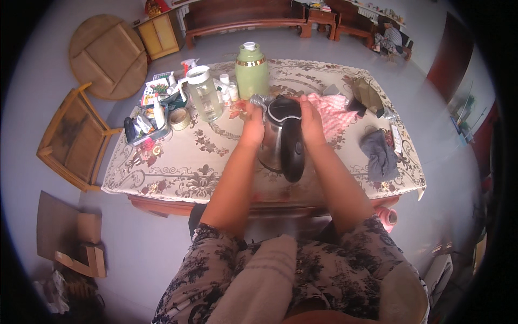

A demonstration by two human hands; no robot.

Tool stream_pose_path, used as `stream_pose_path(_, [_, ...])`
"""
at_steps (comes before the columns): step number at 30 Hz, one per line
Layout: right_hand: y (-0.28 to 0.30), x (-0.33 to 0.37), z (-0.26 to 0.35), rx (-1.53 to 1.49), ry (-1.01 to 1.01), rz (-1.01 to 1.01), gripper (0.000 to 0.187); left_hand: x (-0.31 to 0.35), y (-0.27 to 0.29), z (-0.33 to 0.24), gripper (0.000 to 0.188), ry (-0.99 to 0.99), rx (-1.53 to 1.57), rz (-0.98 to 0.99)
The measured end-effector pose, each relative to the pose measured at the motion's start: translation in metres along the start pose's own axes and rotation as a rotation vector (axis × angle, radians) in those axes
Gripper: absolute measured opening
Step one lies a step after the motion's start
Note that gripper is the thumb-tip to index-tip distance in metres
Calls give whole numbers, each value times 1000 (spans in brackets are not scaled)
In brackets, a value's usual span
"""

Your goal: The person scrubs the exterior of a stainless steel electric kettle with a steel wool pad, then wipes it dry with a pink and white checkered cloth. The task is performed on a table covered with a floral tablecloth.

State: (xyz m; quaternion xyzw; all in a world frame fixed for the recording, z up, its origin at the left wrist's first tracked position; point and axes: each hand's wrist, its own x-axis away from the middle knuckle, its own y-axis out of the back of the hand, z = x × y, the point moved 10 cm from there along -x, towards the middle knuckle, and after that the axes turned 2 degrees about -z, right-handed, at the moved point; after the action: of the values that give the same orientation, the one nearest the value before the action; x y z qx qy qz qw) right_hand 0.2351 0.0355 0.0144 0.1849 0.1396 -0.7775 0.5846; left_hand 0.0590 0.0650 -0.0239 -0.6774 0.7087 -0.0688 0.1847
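An electric kettle (273,147) with a steel body and a black lid and handle is between my hands over the near middle of the table. Its handle points toward me. My left hand (253,125) grips the left side, fingers partly hidden behind the body. Against the right side presses my right hand (311,120), its thumb up by the lid and its other fingers mostly out of sight. By my left fingertips shows a silvery, crumpled-looking thing (261,100); whether that hand holds it too is unclear. Just beyond my right hand lies a pink-and-white checked cloth (335,112).
A green vacuum flask (252,74) and a clear water jug (204,96) stand beyond my left hand. Farther left are a tape roll (179,118) and a filled plastic basket (156,132). A grey cloth (379,156) lies right. A folded towel (263,281) rests on my lap. Someone sits far right.
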Motion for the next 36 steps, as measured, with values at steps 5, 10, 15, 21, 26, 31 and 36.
stream_pose_path(5, [3,0,-3,-22,-8,-16,56,3,27,57,38,16,97,-42])
stream_pose_path(10, [-6,3,4,-69,-26,4,53,8,78,86,34,-170,-372,-211])
stream_pose_path(15, [1,-1,-4,-59,-19,-20,51,49,45,13,28,-314,-643,-80])
stream_pose_path(21, [1,-3,-13,-125,-30,-8,51,83,19,-25,52,-104,-750,212])
stream_pose_path(26, [-3,0,-1,-96,-25,-12,50,85,17,-36,76,-400,-966,146])
stream_pose_path(31, [-4,-2,-10,-162,-50,14,50,75,5,-40,83,-529,-830,47])
stream_pose_path(36, [-5,0,-7,-182,-51,20,48,64,-15,-63,79,-462,-814,110])
